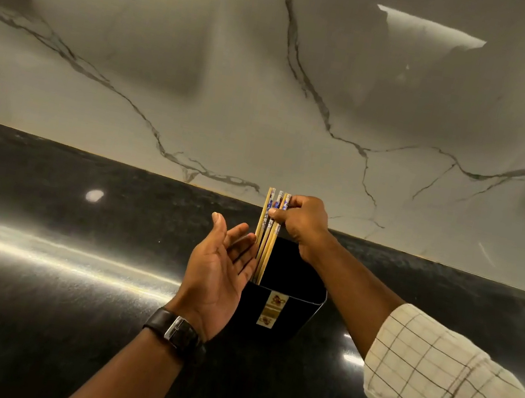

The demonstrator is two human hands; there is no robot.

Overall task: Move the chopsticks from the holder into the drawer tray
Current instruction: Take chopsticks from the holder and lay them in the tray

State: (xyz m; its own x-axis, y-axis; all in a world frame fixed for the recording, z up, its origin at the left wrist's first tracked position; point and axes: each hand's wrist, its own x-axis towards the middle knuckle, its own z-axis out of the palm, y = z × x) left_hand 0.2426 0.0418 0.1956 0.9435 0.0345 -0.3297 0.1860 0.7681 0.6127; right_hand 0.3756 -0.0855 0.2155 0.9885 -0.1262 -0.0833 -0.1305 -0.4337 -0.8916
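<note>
Chopsticks [269, 231] stand upright in black holder [284, 310] nr counter [34, 265] back edge, tops pinched by right hand [301, 226], so lift goes straight up; left hand [219, 271] open-palmed, touching shafts.

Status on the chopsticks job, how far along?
Early. Done: nothing moved yet. In hand: right hand pinches the chopsticks near their tops, lower ends still inside the black holder; left hand open beside it. Left: lift out, carry to the drawer tray, which isn't in view.
</note>
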